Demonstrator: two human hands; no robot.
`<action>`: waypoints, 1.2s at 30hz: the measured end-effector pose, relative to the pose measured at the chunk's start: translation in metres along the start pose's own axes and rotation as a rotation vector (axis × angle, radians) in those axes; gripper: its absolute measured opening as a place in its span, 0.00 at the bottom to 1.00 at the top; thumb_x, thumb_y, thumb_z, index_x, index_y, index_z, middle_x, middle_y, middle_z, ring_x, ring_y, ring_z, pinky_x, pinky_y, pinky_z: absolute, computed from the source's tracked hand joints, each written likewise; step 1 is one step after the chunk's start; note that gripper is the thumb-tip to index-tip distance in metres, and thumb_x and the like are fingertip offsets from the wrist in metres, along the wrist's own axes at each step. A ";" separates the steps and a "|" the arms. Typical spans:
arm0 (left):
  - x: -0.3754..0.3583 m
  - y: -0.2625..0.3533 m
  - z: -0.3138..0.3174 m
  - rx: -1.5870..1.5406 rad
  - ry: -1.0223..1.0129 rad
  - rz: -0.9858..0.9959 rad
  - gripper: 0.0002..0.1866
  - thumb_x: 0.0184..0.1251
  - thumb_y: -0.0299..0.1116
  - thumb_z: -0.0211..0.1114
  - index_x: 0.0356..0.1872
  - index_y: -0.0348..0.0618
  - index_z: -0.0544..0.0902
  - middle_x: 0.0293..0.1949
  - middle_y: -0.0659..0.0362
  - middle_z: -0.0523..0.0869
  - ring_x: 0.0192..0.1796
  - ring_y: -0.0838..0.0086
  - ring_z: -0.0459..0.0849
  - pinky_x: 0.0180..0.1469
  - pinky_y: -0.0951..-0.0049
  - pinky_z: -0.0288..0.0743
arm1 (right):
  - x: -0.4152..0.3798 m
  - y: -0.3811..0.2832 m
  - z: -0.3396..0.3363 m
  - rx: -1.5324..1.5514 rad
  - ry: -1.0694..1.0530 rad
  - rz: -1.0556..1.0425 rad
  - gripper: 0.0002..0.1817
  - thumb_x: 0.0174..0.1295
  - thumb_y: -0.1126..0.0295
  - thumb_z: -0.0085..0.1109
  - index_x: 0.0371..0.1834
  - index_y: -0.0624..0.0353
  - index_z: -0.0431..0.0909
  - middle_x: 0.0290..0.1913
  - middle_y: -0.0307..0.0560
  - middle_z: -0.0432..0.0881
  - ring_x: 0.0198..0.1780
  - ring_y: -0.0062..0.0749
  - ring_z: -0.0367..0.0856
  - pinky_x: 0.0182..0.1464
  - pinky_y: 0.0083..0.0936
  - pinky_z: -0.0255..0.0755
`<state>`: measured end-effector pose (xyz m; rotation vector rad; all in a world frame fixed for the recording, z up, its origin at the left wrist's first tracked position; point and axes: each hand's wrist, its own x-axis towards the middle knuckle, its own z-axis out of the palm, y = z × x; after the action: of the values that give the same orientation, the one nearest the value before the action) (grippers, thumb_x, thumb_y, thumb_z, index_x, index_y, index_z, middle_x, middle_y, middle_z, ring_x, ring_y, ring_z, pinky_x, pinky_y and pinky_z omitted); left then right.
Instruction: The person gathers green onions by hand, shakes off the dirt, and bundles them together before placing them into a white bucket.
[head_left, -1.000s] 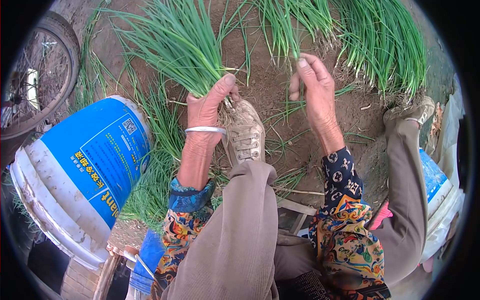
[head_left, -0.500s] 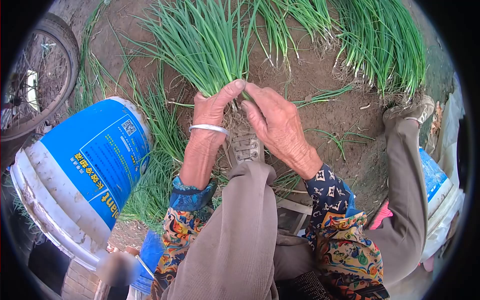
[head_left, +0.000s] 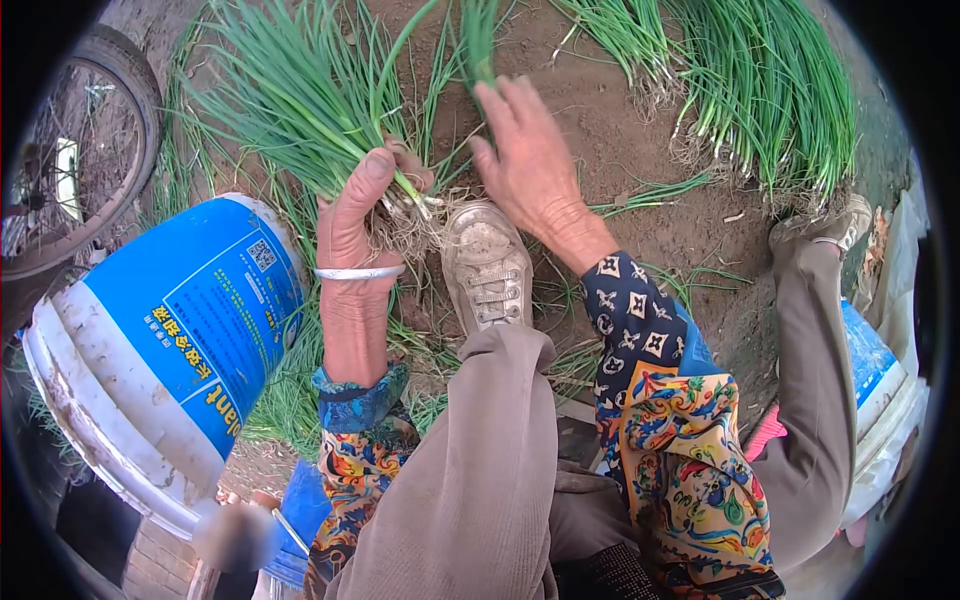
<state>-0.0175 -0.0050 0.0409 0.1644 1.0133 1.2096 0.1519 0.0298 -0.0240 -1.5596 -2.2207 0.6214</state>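
My left hand (head_left: 352, 205), with a silver bangle at the wrist, is closed around a thick bunch of spring onions (head_left: 290, 100). Their green leaves fan up and left, and the pale, rooty ends show by my thumb. To the right, my right hand (head_left: 530, 150) is blurred by motion, its fingers bent round a small bundle of spring onions (head_left: 479, 40) whose leaves point upward. The lower ends of that bundle are hidden by the fingers. Beneath and between the hands is my dusty shoe (head_left: 487, 255).
Spring onions in a large pile (head_left: 770, 100) lie at upper right, beside a smaller pile (head_left: 625, 40). A blue and white bucket (head_left: 190, 320) stands left, near a bicycle wheel (head_left: 140, 110). Loose stalks (head_left: 650, 195) lie on the soil. Another shoe (head_left: 850, 220) is at right.
My left hand has moved left with its bunch, apart from the right hand. My right hand has gone up and taken hold of a small bundle that lay on the soil.
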 end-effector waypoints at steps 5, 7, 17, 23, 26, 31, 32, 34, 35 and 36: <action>0.001 -0.010 0.015 0.018 0.035 0.039 0.13 0.59 0.32 0.70 0.40 0.37 0.78 0.33 0.59 0.80 0.36 0.73 0.79 0.48 0.68 0.76 | -0.010 -0.022 -0.030 0.600 -0.244 0.196 0.21 0.60 0.71 0.54 0.58 0.64 0.70 0.53 0.54 0.80 0.53 0.38 0.80 0.57 0.31 0.72; 0.006 -0.020 0.001 0.011 0.048 -0.015 0.14 0.57 0.29 0.70 0.42 0.35 0.79 0.35 0.58 0.83 0.38 0.72 0.82 0.46 0.66 0.78 | -0.006 -0.010 -0.042 0.828 -0.108 0.327 0.21 0.61 0.68 0.54 0.57 0.65 0.72 0.53 0.54 0.79 0.52 0.36 0.80 0.56 0.30 0.72; -0.002 -0.010 0.009 0.197 0.076 0.145 0.15 0.57 0.27 0.70 0.45 0.36 0.79 0.38 0.56 0.84 0.38 0.74 0.82 0.44 0.70 0.79 | 0.003 0.001 -0.063 0.862 -0.469 0.409 0.17 0.66 0.55 0.56 0.32 0.60 0.80 0.25 0.38 0.78 0.30 0.20 0.74 0.34 0.23 0.72; 0.007 -0.001 0.018 -0.058 0.052 0.301 0.17 0.57 0.26 0.69 0.48 0.36 0.79 0.41 0.53 0.85 0.37 0.73 0.83 0.43 0.69 0.78 | 0.027 0.098 -0.083 -0.200 0.314 0.184 0.13 0.60 0.64 0.60 0.43 0.61 0.78 0.43 0.50 0.79 0.45 0.38 0.79 0.49 0.34 0.75; 0.014 -0.024 0.009 -0.278 -0.036 -0.075 0.13 0.61 0.26 0.67 0.46 0.37 0.80 0.48 0.55 0.81 0.40 0.75 0.79 0.51 0.66 0.76 | 0.023 0.105 -0.082 -0.169 0.158 0.334 0.12 0.58 0.66 0.61 0.42 0.59 0.78 0.44 0.52 0.77 0.46 0.40 0.78 0.48 0.34 0.74; 0.011 -0.047 -0.005 -0.244 0.012 -0.153 0.10 0.59 0.25 0.67 0.42 0.39 0.81 0.44 0.54 0.83 0.39 0.73 0.80 0.48 0.65 0.80 | -0.001 0.072 -0.066 -0.046 0.150 0.246 0.06 0.55 0.70 0.61 0.33 0.59 0.76 0.33 0.45 0.74 0.33 0.32 0.75 0.41 0.33 0.75; 0.011 -0.045 -0.006 -0.242 0.016 -0.148 0.10 0.59 0.25 0.67 0.42 0.39 0.81 0.44 0.54 0.83 0.39 0.73 0.81 0.48 0.65 0.80 | -0.007 0.069 -0.057 0.055 0.089 0.270 0.07 0.56 0.69 0.61 0.33 0.58 0.76 0.33 0.45 0.76 0.32 0.30 0.76 0.38 0.33 0.75; 0.012 -0.041 -0.007 -0.241 0.020 -0.136 0.10 0.60 0.26 0.67 0.42 0.39 0.80 0.44 0.54 0.83 0.40 0.73 0.81 0.47 0.64 0.80 | -0.014 0.045 -0.059 0.358 -0.181 0.345 0.06 0.57 0.69 0.61 0.34 0.58 0.77 0.35 0.47 0.79 0.33 0.28 0.78 0.37 0.32 0.77; 0.011 -0.040 -0.005 -0.243 0.016 -0.136 0.11 0.60 0.26 0.66 0.43 0.40 0.80 0.44 0.55 0.83 0.41 0.72 0.82 0.47 0.63 0.80 | -0.015 0.039 -0.062 0.339 -0.176 0.303 0.07 0.58 0.68 0.61 0.34 0.58 0.77 0.35 0.48 0.79 0.33 0.29 0.78 0.38 0.33 0.77; 0.010 -0.039 -0.004 -0.234 0.027 -0.136 0.11 0.60 0.26 0.66 0.44 0.40 0.79 0.42 0.56 0.83 0.40 0.72 0.81 0.47 0.63 0.80 | -0.014 0.034 -0.065 0.320 -0.173 0.260 0.07 0.59 0.68 0.61 0.35 0.59 0.77 0.36 0.49 0.80 0.33 0.30 0.79 0.38 0.33 0.78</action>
<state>0.0068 -0.0138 0.0092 -0.1028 0.8841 1.1975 0.2171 0.0361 0.0113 -1.6854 -1.9215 1.1651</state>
